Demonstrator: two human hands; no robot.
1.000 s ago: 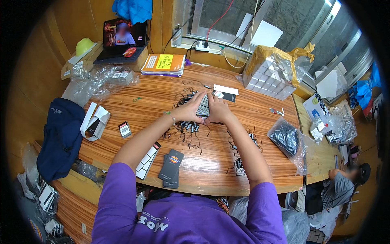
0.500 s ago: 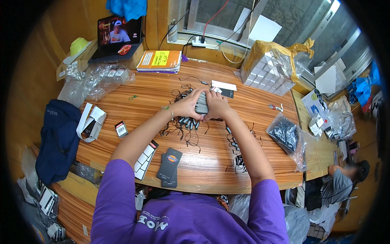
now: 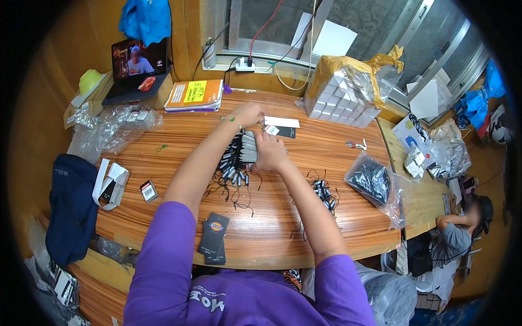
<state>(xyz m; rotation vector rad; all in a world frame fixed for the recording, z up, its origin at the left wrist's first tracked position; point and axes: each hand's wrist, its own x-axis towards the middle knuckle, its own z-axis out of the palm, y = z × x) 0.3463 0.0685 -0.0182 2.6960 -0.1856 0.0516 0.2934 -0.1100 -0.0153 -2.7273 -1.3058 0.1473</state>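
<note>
Head view shows the left hand (image 3: 250,115) curled, grip hidden, near a white label (image 3: 271,130), and, apart from it, the right hand (image 3: 270,152) cupped, hold unclear, against a stack (image 3: 248,148) of thin grey pieces on the woodgrain table (image 3: 263,231), black cords (image 3: 231,156) tangling indistinctly.

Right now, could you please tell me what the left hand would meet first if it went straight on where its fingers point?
Probably the white card strip just right of the left hand, though the small white tag is close too and depth is unclear.
</note>
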